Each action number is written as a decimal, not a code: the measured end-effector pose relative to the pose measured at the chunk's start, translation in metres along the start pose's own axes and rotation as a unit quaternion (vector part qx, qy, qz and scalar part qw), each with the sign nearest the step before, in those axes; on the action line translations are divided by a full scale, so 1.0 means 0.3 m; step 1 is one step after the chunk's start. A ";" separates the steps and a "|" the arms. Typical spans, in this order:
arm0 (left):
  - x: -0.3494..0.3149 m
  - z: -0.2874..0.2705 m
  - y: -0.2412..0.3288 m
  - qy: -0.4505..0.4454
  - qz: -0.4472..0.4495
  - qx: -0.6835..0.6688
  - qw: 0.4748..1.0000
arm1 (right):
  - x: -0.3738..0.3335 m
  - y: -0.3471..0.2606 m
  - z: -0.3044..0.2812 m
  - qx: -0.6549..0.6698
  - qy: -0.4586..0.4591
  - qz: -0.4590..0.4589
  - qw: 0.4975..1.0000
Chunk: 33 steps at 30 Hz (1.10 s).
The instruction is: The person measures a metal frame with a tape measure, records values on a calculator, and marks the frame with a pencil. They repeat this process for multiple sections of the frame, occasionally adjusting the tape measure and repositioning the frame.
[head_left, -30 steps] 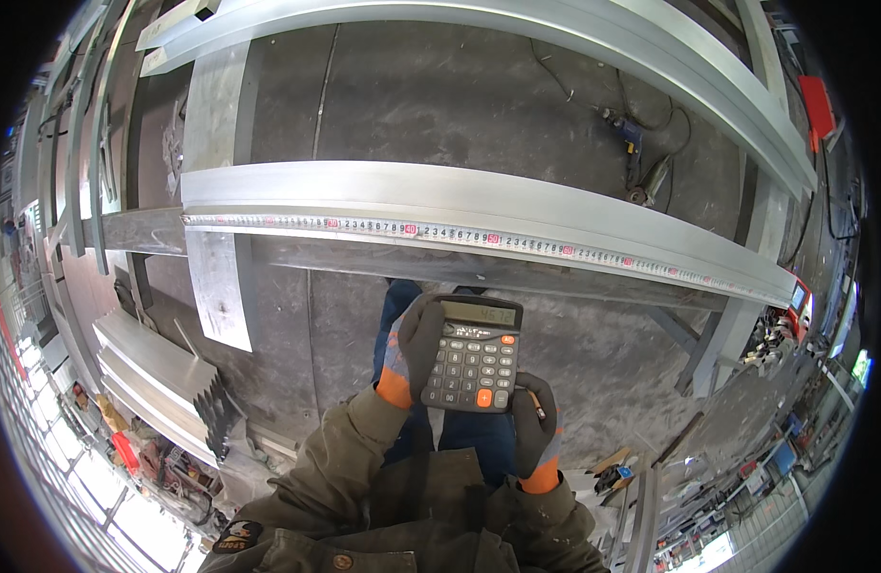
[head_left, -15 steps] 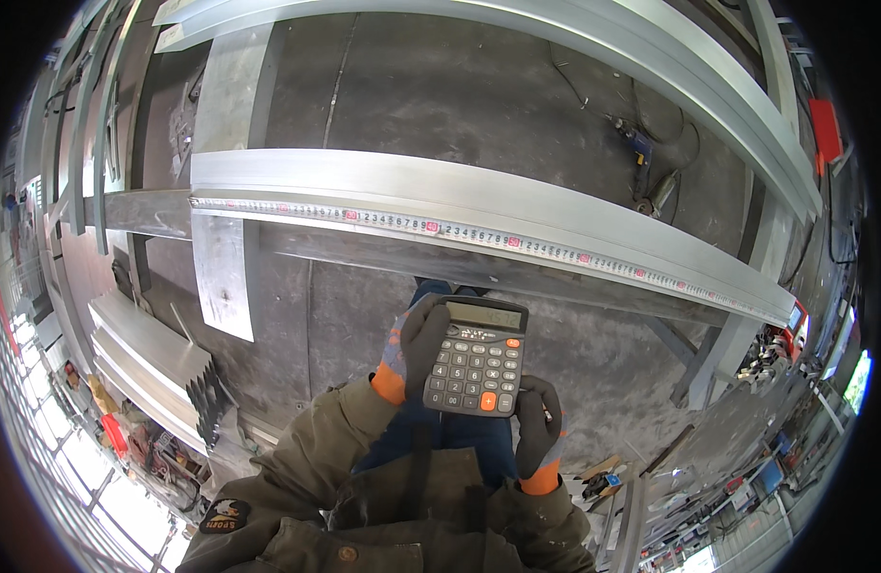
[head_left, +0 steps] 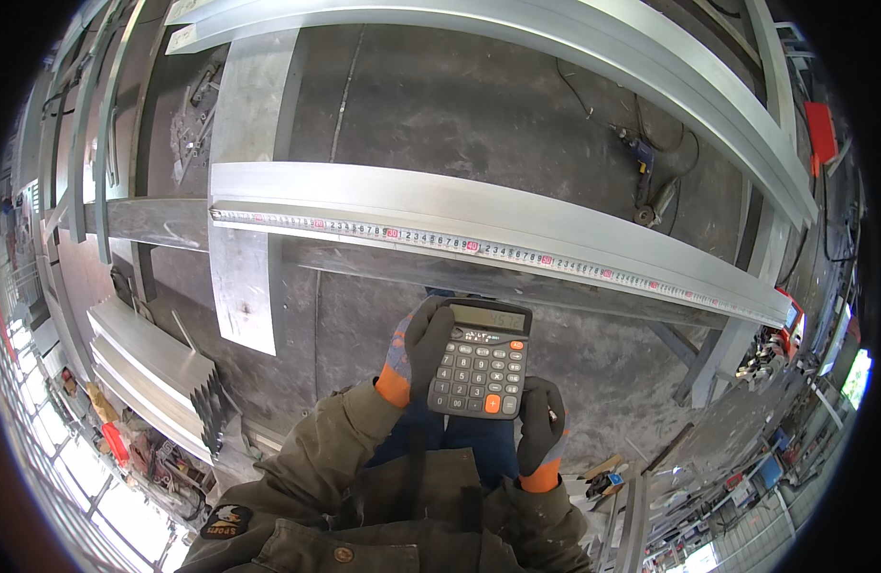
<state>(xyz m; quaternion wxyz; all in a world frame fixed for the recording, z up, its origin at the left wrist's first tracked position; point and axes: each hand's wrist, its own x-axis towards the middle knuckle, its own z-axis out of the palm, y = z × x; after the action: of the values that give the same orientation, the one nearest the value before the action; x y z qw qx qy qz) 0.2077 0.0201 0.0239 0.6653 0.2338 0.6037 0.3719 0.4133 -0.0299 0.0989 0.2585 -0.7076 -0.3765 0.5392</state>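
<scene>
I hold a dark grey calculator [head_left: 481, 358] with one orange key in front of my chest. My left hand [head_left: 417, 351], in a black and orange glove, grips its left edge. My right hand [head_left: 540, 425], gloved the same way, supports its lower right corner. Just beyond the calculator a long aluminium beam [head_left: 517, 215] lies across the view. A measuring tape [head_left: 479, 247] is stretched along the beam's near edge.
More aluminium profiles [head_left: 593, 43] run across the top, and a stack of ribbed profiles [head_left: 154, 368] lies at lower left. A flat metal strip [head_left: 238, 239] crosses under the beam. A power tool with cable [head_left: 646, 181] lies on the dark floor at upper right.
The view has shifted slightly. The calculator stays in both hands at about the same place; my right hand sits a little lower on its corner.
</scene>
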 end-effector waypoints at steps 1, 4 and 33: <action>0.001 -0.005 0.006 0.000 -0.004 0.009 1.000 | -0.002 0.006 0.006 0.017 0.003 0.008 1.000; 0.004 -0.015 0.010 -0.001 0.002 0.019 1.000 | -0.008 0.036 0.017 0.066 0.009 0.030 0.997; 0.060 0.097 0.018 -0.047 0.081 0.257 0.962 | 0.383 -0.077 0.020 -0.147 0.111 -0.195 0.963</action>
<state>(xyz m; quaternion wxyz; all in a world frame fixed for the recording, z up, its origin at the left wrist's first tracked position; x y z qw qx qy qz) 0.2349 0.0416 0.0215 0.5780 0.4619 0.6264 0.2453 0.4171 0.0765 0.0496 0.2919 -0.7060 -0.5513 0.3354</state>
